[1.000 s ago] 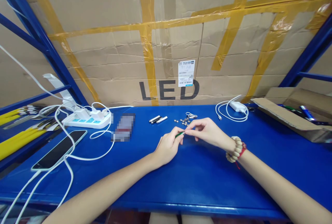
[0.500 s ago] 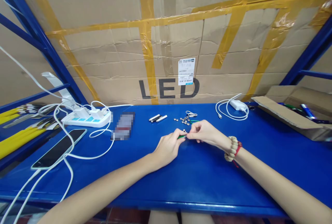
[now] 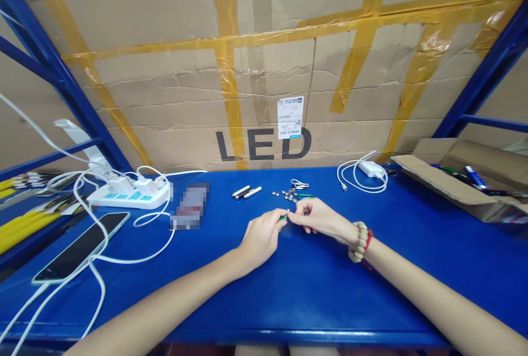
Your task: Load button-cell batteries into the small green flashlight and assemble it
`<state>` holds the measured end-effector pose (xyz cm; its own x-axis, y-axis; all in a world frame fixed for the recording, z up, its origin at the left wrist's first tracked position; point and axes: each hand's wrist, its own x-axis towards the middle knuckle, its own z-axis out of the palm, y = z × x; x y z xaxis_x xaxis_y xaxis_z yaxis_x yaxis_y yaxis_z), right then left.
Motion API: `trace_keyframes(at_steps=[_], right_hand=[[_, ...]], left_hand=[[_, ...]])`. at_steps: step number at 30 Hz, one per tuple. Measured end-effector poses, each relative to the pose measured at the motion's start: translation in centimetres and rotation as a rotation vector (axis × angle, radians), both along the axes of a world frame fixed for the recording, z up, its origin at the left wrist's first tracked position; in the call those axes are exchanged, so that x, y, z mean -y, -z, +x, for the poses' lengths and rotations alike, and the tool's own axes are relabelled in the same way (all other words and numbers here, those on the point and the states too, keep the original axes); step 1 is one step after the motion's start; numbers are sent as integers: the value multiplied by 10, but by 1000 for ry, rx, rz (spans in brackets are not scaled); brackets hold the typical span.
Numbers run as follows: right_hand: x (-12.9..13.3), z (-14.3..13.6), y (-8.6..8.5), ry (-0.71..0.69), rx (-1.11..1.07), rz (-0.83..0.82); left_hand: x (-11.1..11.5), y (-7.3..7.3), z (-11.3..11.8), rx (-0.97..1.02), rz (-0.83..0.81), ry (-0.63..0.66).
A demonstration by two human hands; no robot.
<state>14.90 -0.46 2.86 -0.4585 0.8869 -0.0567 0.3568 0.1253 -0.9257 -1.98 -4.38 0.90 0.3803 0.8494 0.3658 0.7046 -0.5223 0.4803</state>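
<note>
Over the middle of the blue table, my left hand [image 3: 262, 237] is closed on a small green tube [image 3: 282, 217], most of it covered by the fingers. My right hand [image 3: 322, 219] pinches at the silver end of this tube, its thumb and forefinger meeting my left fingertips. Whether a separate small part sits in that pinch is hidden. Just beyond the hands lie several small round silver button cells [image 3: 291, 196]. Another thin green piece [image 3: 306, 196] lies beside them, partly behind my right hand. Farther left are silver and black tubes [image 3: 246, 192].
A white cord loop [image 3: 300, 184] lies behind the cells. Leftward are a blurred dark device [image 3: 190, 206], a phone [image 3: 82, 247], a power strip [image 3: 159, 197] and trailing white cables. At right are a white adapter [image 3: 371, 169] and an open carton [image 3: 429, 188] with pens. A large cardboard box [image 3: 181, 97] stands behind.
The view has shifted slightly, so everything sits a little farther left. Both hands stay together at the green tube, with less of its silver end showing now.
</note>
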Motion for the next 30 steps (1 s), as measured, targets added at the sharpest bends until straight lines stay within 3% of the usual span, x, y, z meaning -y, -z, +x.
trace_keyframes(at_steps=[4,9,12,23,30], right_hand=[[-3,-2,0,0,-45,220],[-7,7,1,-78,73,840],[-8,13,1,-117,139,1051],[-5,19,-8,-308,388,1171],[-5,17,-3,-325,441,1060]], left_hand=[[0,-4,4,44,-38,-69],[-2,-5,4,131,-106,-82],[-2,-3,2,163,-140,-32],[-1,-7,-1,48,-261,64],[0,-6,-3,80,-245,69]])
